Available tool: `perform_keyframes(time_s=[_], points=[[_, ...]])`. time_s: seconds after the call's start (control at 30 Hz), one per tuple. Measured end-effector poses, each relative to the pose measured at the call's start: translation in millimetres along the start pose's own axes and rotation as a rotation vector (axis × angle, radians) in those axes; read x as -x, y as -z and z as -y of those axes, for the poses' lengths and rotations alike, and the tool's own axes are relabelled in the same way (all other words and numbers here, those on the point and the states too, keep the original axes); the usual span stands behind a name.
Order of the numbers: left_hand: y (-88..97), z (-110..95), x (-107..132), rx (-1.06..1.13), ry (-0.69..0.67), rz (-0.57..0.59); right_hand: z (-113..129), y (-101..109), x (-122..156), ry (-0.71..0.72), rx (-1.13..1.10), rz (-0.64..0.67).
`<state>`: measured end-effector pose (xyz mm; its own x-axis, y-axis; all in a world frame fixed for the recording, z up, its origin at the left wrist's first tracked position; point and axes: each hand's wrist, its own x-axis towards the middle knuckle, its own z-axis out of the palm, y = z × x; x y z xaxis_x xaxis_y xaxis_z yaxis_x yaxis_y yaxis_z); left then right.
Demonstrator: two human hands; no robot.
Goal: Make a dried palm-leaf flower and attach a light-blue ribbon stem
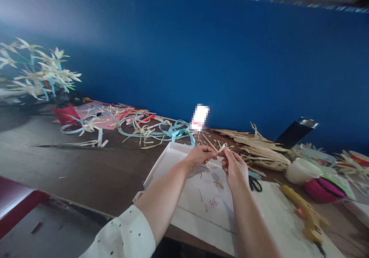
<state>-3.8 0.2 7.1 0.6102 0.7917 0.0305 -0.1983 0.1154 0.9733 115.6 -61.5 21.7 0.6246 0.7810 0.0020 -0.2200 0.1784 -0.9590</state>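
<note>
My left hand (198, 155) and my right hand (235, 166) meet over a white tray lid (161, 166) on the brown table. Both pinch a thin pale strip of dried husk (220, 149) between fingertips, held a little above the white board. A few husk scraps (213, 173) lie on the white surface under my hands. Black-handled scissors (255, 183) rest just right of my right hand.
A heap of dried husks (259, 148) lies behind my hands. Blue ribbon strips (161, 129) and a red pot of husk flowers (65, 112) sit to the left. At right are a yellow glue gun (305, 212), white bowl (302, 170), pink pouch (323, 189) and black flask (296, 132).
</note>
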Motion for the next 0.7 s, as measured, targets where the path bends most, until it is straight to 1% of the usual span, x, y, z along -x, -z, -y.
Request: perform_keyframes(time_s=[0.23, 0.43, 0.57, 0.7], points=[[-1.1, -1.7, 0.4, 0.037, 0.037, -0.035, -1.5, 0.4, -2.3, 0.007, 0.019, -0.032], [1.6, 3.1, -4.8, 0.076, 0.016, -0.089, 1.9, 1.0, -1.9, 0.133, 0.000, -0.122], [2.1, 3.5, -6.3, 0.089, -0.015, -0.124, 12.2, -2.7, 1.8, 0.224, -0.056, -0.113], [2.1, 2.5, -3.3, 0.085, -0.031, -0.138, 34.1, -5.0, 12.3, 0.288, -0.052, -0.051]])
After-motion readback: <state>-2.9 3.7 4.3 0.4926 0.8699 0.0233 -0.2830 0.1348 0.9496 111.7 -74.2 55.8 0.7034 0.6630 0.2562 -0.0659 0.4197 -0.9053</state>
